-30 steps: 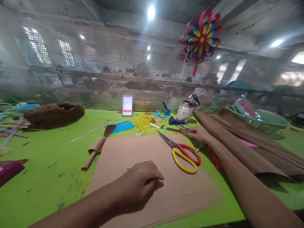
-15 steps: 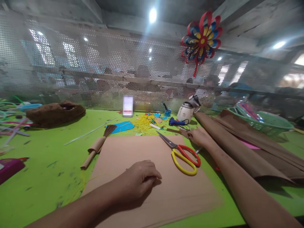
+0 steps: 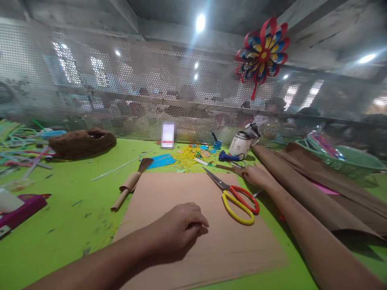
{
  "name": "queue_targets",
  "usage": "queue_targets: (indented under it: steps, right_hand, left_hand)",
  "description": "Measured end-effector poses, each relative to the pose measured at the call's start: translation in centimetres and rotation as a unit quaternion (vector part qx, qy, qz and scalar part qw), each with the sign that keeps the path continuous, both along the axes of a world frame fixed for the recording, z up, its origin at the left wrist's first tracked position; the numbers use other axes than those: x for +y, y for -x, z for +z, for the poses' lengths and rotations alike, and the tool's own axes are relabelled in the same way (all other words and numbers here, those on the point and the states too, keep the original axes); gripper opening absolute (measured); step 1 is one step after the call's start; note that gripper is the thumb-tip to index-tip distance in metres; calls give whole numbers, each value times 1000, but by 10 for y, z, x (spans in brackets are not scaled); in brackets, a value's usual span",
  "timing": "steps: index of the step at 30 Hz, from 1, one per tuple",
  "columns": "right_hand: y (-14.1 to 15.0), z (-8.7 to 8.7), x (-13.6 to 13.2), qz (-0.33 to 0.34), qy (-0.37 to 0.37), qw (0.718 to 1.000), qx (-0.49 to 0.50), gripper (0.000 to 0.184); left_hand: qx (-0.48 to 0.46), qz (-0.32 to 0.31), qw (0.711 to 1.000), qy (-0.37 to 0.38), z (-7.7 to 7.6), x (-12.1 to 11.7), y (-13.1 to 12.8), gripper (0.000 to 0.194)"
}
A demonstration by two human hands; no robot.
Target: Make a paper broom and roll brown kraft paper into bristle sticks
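My left hand (image 3: 184, 225) rests on a tan sheet of paper or card (image 3: 169, 189), its fingers loosely curled and nothing visible in them. Beyond the sheet's far right corner, my right hand (image 3: 255, 176) has its fingers closed at the end of a narrow brown paper strip (image 3: 229, 168). Between the hands lie scissors (image 3: 231, 194) with one red and one yellow handle, blades pointing away to the left. At the sheet's left edge is a rolled brown paper piece with a fringed end (image 3: 130, 183).
Blue paper (image 3: 160, 161), yellow shreds (image 3: 190, 156), a blue-handled tool with a cord (image 3: 229, 156) and a white pot (image 3: 240, 144) stand behind. Rolled brown paper (image 3: 290, 193) and a green basket (image 3: 353, 159) are right. A brown pouch-like thing (image 3: 80, 145) and a purple object (image 3: 27, 209) lie left.
The whole view has shifted slightly, so things appear a little farther right. Both hands keep nearly the same place and pose over the table.
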State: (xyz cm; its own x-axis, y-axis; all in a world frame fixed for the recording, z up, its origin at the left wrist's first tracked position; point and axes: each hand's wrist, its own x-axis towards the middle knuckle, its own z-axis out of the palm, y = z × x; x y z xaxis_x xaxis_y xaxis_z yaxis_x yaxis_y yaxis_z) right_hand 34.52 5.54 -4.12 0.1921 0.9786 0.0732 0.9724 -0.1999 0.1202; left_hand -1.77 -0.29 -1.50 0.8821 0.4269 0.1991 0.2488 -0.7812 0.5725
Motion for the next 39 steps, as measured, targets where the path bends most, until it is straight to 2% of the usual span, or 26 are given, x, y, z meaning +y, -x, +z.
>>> queue_targets:
  steps: [5, 11, 14, 17, 20, 23, 25, 26, 28, 30, 32, 33, 35, 39]
  right_hand:
    - [3, 1, 0, -1, 31, 999, -18, 27]
    - [9, -6, 1, -24, -7, 1000, -16, 26]
    - [7, -1, -3, -22, -27, 999, 1, 24]
    - [-2, 16, -15, -14, -54, 998, 26, 19]
    - [-8, 45, -32, 13, -96, 993, 64, 16]
    - [10, 72, -46, 62, -148, 980, 121, 18]
    - [41, 82, -54, 110, -170, 966, 162, 24]
    - [60, 84, -58, 138, -174, 958, 180, 26]
    - [99, 82, -66, 190, -182, 940, 216, 27]
    - [132, 75, -73, 274, -166, 902, 289, 22]
    - [151, 66, -79, 298, -134, 884, 335, 19]
    - [155, 62, -80, 295, -119, 880, 353, 19]
    - [157, 54, -82, 277, -94, 876, 384, 20]
    - [150, 44, -82, 296, -67, 876, 374, 14]
  left_hand:
    - [8, -10, 1000, 7, 4, 0, -1, 21]
    - [-1, 2, 1000, -5, 1, -1, 1, 20]
    - [0, 8, 1000, -8, 1, -3, 2, 20]
    - [7, 8, 1000, 7, 4, -4, 3, 19]
    - [1, 4, 1000, 31, 4, -2, 3, 19]
    - [-28, 23, 994, 100, -2, 1, 0, 19]
    - [-75, 63, 972, 212, -5, 1, -2, 20]
    - [-111, 86, 950, 281, -5, 1, -3, 22]
    - [-201, 132, 881, 406, -1, -1, -3, 31]
    - [-280, 173, 811, 483, 7, -4, -1, 43]
    - [-265, 200, 776, 536, 17, -5, 1, 56]
    - [-261, 194, 768, 552, 20, -4, 2, 62]
    - [-269, 203, 772, 540, 24, -2, 2, 69]
    - [-244, 189, 819, 484, 17, 5, 0, 55]
